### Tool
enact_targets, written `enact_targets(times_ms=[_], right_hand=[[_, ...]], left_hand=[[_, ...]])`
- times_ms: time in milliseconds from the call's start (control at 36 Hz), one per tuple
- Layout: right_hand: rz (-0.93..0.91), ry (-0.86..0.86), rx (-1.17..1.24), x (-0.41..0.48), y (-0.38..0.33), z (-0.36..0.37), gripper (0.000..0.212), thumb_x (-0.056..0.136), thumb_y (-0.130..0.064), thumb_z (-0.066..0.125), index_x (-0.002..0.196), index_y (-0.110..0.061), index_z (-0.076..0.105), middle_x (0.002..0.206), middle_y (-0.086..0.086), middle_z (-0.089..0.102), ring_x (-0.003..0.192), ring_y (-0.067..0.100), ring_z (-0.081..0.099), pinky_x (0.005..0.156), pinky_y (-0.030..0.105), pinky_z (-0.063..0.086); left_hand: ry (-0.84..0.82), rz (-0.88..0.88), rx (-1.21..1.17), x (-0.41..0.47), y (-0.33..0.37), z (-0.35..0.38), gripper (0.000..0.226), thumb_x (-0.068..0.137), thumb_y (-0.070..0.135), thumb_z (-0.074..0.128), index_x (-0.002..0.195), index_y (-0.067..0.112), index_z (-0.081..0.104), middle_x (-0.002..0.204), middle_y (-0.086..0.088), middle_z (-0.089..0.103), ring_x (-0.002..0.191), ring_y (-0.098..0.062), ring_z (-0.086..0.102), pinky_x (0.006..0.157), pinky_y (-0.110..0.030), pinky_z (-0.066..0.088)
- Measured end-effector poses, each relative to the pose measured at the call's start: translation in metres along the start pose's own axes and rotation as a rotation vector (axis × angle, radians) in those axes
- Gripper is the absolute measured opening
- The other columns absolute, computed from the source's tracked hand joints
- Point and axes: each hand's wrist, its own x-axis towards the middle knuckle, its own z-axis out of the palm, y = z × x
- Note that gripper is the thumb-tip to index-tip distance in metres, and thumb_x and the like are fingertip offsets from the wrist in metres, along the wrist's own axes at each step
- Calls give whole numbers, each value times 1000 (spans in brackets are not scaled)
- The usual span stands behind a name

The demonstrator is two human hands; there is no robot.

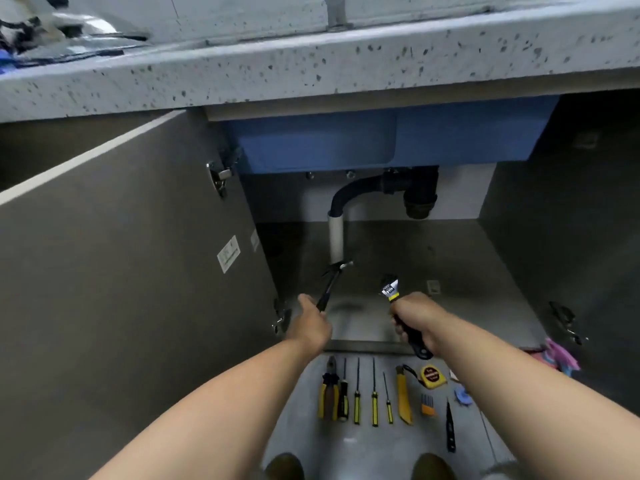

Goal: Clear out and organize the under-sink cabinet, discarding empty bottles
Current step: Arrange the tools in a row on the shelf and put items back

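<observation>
Grey matte panels line the under-sink cabinet point(450, 258), its doors swung wide below the speckled stone tabletop point(311, 74). My left grip point(313, 323) holds a slim black-handled hammer point(331, 283) — fingers hidden behind the hand — with its steel head just beside the white pipe point(336, 237). My right grip point(414, 317) is curled round a black wrench point(389, 289), whose blurred head sits above the cabinet floor's front edge. Yellow-handled tools point(374, 400) lie in a row on the floor outside — one end hidden by my forearm.
</observation>
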Motion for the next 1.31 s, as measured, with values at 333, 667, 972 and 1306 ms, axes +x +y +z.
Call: enact_targets(times_ms=[333,667,972,1306], right_hand=[[131,-125,-119,125,30,51,19,93,-11,45,76,-10,53,56,7,51,36,13,39,38,16,34],[21,-115,14,188,79,86,13,95,3,44,97,0,55,73,12,49,49,16,44,43,25,39],[-3,-150,23,194,85,89,20,97,2,48,114,-1,58,85,14,54,57,18,48,51,29,43],[43,-190,50,196,96,91,16,98,3,49,110,-2,59,82,14,55,53,15,49,47,25,43]], left_hand=[[-110,-205,-139,139,-66,53,31,96,4,48,127,3,45,115,-17,59,100,-29,57,82,-33,48],[77,-254,-176,217,-113,97,37,99,4,47,136,8,49,127,-17,63,119,-33,60,100,-32,43],[97,-139,-15,252,-120,95,37,100,4,49,136,2,53,128,-20,63,118,-34,60,96,-35,47],[187,-45,242,253,-122,104,71,94,4,50,158,14,22,150,-22,36,141,-39,36,119,-43,29]])
